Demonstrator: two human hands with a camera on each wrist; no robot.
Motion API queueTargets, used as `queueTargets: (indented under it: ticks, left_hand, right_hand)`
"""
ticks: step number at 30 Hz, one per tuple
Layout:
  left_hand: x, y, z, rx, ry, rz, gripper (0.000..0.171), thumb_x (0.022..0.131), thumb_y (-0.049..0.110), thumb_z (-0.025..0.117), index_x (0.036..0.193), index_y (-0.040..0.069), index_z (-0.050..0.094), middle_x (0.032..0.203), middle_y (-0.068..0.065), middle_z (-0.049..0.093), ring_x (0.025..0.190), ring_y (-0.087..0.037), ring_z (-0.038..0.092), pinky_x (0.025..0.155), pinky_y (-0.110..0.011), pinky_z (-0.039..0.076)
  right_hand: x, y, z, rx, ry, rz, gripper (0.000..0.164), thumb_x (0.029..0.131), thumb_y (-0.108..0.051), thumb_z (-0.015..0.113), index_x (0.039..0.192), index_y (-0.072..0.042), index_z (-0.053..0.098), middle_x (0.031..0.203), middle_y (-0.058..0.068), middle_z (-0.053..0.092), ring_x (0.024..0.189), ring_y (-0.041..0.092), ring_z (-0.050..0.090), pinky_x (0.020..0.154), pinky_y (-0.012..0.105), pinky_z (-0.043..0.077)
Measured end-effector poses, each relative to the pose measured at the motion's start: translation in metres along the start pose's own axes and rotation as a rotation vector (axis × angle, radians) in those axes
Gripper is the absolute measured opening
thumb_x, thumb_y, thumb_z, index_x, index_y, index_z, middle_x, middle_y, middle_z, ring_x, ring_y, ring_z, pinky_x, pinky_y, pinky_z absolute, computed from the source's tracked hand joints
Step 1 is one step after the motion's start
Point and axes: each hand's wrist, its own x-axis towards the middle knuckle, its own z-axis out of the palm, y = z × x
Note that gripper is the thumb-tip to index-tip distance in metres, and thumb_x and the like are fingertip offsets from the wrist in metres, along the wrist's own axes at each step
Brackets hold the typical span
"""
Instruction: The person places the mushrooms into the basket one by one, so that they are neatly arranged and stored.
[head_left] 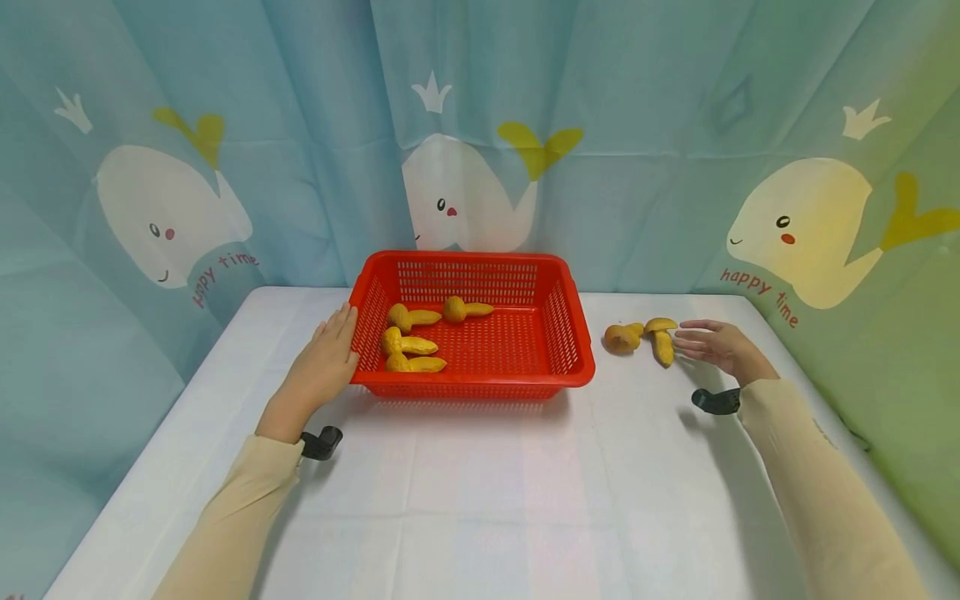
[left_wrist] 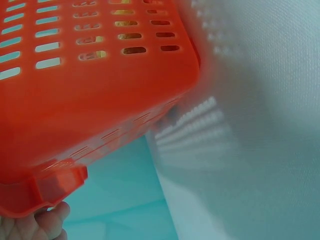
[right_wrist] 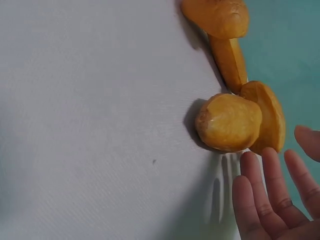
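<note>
A red plastic basket stands on the table with several yellow-brown mushrooms inside, mostly toward its left. My left hand rests against the basket's left rim, fingers straight and pointing away from me. In the left wrist view the basket wall hides most of that hand; only some fingers show past the rim. To the basket's right lie two mushrooms, one with a rounded cap and one with its stem toward me. Beside the latter, my right hand spreads its fingers, holding nothing.
A white-covered table carries everything. A blue-green curtain printed with whales hangs behind and along both sides, close to the table's back edge. Black straps with camera mounts sit at both wrists.
</note>
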Motion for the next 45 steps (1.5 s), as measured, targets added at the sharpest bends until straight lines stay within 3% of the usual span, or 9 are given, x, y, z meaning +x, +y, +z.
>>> queueTargets:
  ticks: [6, 11, 18, 26, 30, 35, 41, 45]
  left_hand:
    - [0.001, 0.0, 0.001, 0.002, 0.006, 0.0, 0.063, 0.094, 0.012, 0.037, 0.147, -0.009, 0.011, 0.155, -0.026, 0.01, 0.144, -0.042, 0.013, 0.118, -0.055, 0.011]
    - [0.002, -0.001, 0.002, 0.001, -0.004, -0.006, 0.063, 0.094, 0.013, 0.038, 0.147, -0.008, 0.01, 0.156, -0.026, 0.009, 0.144, -0.041, 0.012, 0.118, -0.055, 0.01]
    - [0.002, -0.002, 0.0, -0.009, -0.013, -0.006, 0.064, 0.094, 0.012, 0.037, 0.147, -0.008, 0.009, 0.156, -0.025, 0.007, 0.144, -0.042, 0.01, 0.118, -0.055, 0.008]
    - [0.003, -0.002, 0.001, -0.005, -0.011, -0.006, 0.064, 0.094, 0.013, 0.038, 0.147, -0.008, 0.01, 0.156, -0.025, 0.009, 0.144, -0.041, 0.011, 0.118, -0.055, 0.01]
    - [0.002, -0.001, 0.0, 0.002, -0.017, -0.012, 0.064, 0.094, 0.014, 0.039, 0.147, -0.008, 0.01, 0.156, -0.025, 0.009, 0.144, -0.041, 0.011, 0.118, -0.055, 0.01]
    - [0.001, 0.0, 0.0, 0.004, -0.013, -0.009, 0.064, 0.094, 0.013, 0.039, 0.147, -0.008, 0.011, 0.155, -0.026, 0.009, 0.144, -0.042, 0.012, 0.118, -0.055, 0.01]
    - [0.001, 0.0, 0.0, 0.003, -0.011, -0.007, 0.063, 0.094, 0.012, 0.039, 0.147, -0.009, 0.011, 0.155, -0.026, 0.01, 0.143, -0.042, 0.012, 0.117, -0.055, 0.01]
    - [0.001, 0.0, 0.0, 0.0, -0.012, -0.011, 0.064, 0.094, 0.013, 0.038, 0.147, -0.008, 0.01, 0.156, -0.026, 0.009, 0.144, -0.042, 0.011, 0.118, -0.055, 0.01]
  right_hand:
    - [0.003, 0.004, 0.0, -0.004, -0.032, 0.01, 0.014, 0.096, -0.01, 0.048, 0.104, -0.015, 0.058, 0.083, -0.016, 0.064, 0.082, 0.002, 0.066, 0.081, 0.021, 0.055]
    - [0.006, 0.008, -0.003, -0.051, -0.075, 0.004, 0.023, 0.096, -0.011, 0.05, 0.086, -0.025, 0.065, 0.086, -0.018, 0.063, 0.084, 0.0, 0.065, 0.082, 0.02, 0.055]
    - [0.013, 0.005, -0.003, 0.003, -0.059, 0.091, 0.026, 0.096, -0.012, 0.05, 0.079, -0.024, 0.066, 0.081, -0.013, 0.067, 0.08, 0.002, 0.066, 0.08, 0.021, 0.056]
    - [0.017, -0.002, 0.002, -0.082, -0.034, 0.119, 0.025, 0.095, -0.014, 0.052, 0.075, -0.022, 0.065, 0.077, -0.011, 0.065, 0.074, 0.001, 0.064, 0.078, 0.018, 0.055]
    - [0.019, -0.003, 0.004, -0.109, -0.039, 0.119, 0.019, 0.094, -0.016, 0.053, 0.079, -0.02, 0.064, 0.077, -0.013, 0.065, 0.076, 0.0, 0.063, 0.077, 0.018, 0.054]
    - [0.018, -0.005, 0.008, -0.036, -0.063, 0.121, 0.005, 0.094, -0.014, 0.054, 0.095, -0.012, 0.058, 0.08, -0.012, 0.065, 0.079, 0.0, 0.064, 0.082, 0.018, 0.054]
    - [0.018, -0.008, 0.011, 0.0, -0.07, 0.134, 0.029, 0.096, -0.013, 0.049, 0.123, -0.003, 0.044, 0.083, -0.012, 0.064, 0.083, 0.001, 0.064, 0.089, 0.02, 0.052]
    - [0.019, -0.01, 0.012, 0.024, -0.069, 0.156, 0.019, 0.097, -0.016, 0.049, 0.115, -0.008, 0.05, 0.081, -0.012, 0.064, 0.082, 0.002, 0.064, 0.088, 0.019, 0.052]
